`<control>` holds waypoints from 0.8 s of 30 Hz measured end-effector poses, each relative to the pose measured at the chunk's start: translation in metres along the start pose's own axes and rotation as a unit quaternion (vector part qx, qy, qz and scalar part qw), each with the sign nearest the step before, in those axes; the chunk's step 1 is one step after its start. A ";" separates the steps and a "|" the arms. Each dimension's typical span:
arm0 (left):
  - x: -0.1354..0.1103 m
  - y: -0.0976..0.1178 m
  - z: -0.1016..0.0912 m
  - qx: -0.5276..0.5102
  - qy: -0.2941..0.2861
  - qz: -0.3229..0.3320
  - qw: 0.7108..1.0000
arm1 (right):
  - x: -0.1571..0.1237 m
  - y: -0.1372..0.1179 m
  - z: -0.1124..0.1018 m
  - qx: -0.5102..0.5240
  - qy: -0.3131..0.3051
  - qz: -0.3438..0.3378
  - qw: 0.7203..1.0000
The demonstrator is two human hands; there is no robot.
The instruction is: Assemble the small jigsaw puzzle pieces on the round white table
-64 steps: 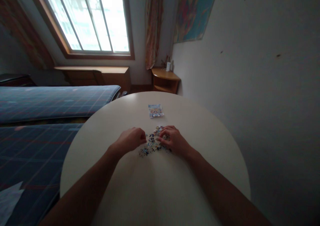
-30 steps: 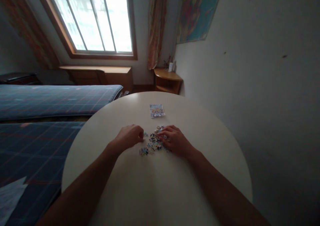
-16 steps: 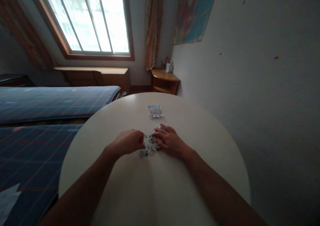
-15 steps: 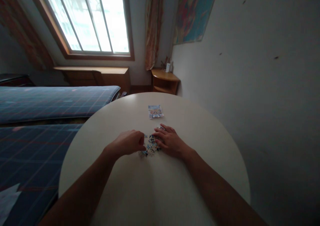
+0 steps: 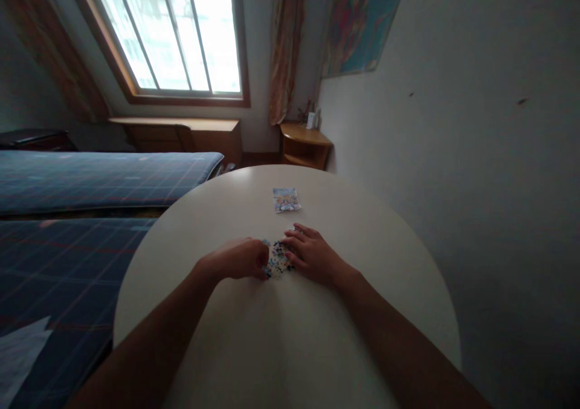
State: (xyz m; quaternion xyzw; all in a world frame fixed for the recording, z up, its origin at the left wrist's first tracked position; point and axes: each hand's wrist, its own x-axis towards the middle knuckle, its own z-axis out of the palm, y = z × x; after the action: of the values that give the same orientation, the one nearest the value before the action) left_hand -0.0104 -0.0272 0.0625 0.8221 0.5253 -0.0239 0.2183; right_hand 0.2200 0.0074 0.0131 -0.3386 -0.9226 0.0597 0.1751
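Two bare forearms come in from the bottom corners of the frame over one round pale table (image 5: 281, 342). At mid-frame are two hands. The left hand (image 5: 240, 259) is curled, knuckles up, with its fingertips against the left edge of one heap of jigsaw pieces (image 5: 277, 260); whether it pinches a piece I cannot tell. The right hand (image 5: 312, 255) lies slack and unclenched, its fingers spread over the heap's right edge. The heap sits between the hands, its longer run going from lower left to upper right, and the pieces are too small to count. Just above lies one picture card (image 5: 286, 199), flat, its long axis up the frame. At left are two blue plaid beds (image 5: 104, 176). Farther up are one corner shelf (image 5: 304, 140), one barred window (image 5: 181, 34), one curtain (image 5: 285, 46) and one wall map (image 5: 362, 22).
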 end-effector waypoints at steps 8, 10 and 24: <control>0.006 -0.023 -0.001 -0.090 0.003 0.040 0.995 | 0.001 0.003 0.000 -0.003 0.009 -0.011 1.000; 0.007 -0.032 -0.002 -0.100 0.008 0.037 0.994 | 0.001 0.002 -0.002 -0.005 0.003 -0.008 1.000; 0.003 -0.029 -0.008 -0.058 0.024 0.002 0.998 | 0.003 0.012 0.005 0.045 0.005 0.043 0.998</control>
State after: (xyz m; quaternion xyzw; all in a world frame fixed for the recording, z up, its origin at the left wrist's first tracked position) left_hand -0.0360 -0.0110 0.0596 0.8094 0.5295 0.0269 0.2525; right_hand 0.2237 0.0185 0.0067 -0.3700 -0.9027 0.1064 0.1921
